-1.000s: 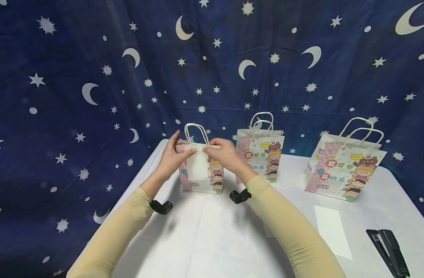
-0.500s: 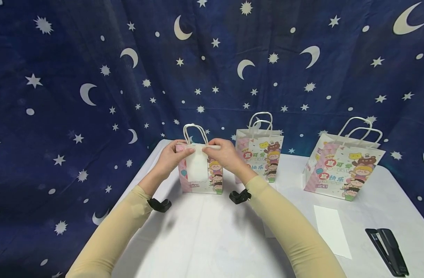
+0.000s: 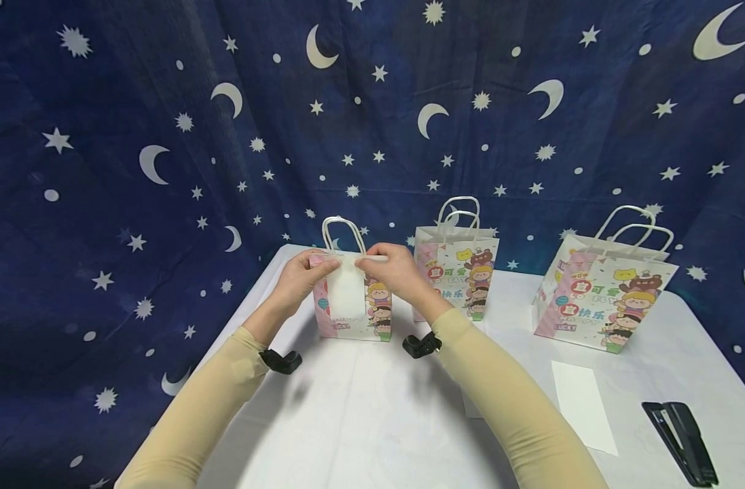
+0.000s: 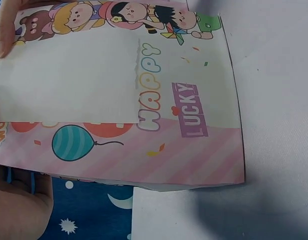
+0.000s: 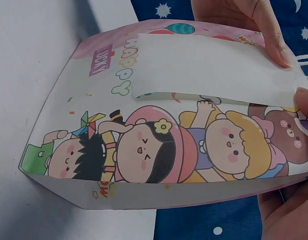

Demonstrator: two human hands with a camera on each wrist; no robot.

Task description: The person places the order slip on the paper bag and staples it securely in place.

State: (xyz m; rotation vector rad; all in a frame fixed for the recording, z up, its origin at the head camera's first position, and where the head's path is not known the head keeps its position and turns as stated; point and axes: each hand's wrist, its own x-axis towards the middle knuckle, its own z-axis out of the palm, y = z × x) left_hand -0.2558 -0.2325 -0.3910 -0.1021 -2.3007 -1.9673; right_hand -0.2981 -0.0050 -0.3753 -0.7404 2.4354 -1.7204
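A small cartoon-printed paper bag [image 3: 355, 331] stands upright on the table, its twisted white handles up. A plain white paper strip [image 3: 346, 292] hangs flat over its front from the top edge. My left hand [image 3: 295, 282] pinches strip and bag rim at the left, thumb in front and fingers behind. At the right, my right hand [image 3: 399, 273] pinches the same rim, thumb on the strip's corner. The left wrist view has the strip [image 4: 68, 80] covering part of the print. Seen from the right wrist, the strip's lower end [image 5: 148, 65] lifts slightly off the bag.
Two matching paper bags stand to the right, one [image 3: 454, 272] close behind my right hand and one [image 3: 598, 299] farther over. Another white strip [image 3: 583, 407] lies near a black stapler [image 3: 684, 441]. A dark star-and-moon curtain [image 3: 372, 122] hangs behind the table.
My left index finger, raised earlier, has come down behind the bag's top edge, and the left hand has closed in on the rim. The right hand and the bag stay in place.
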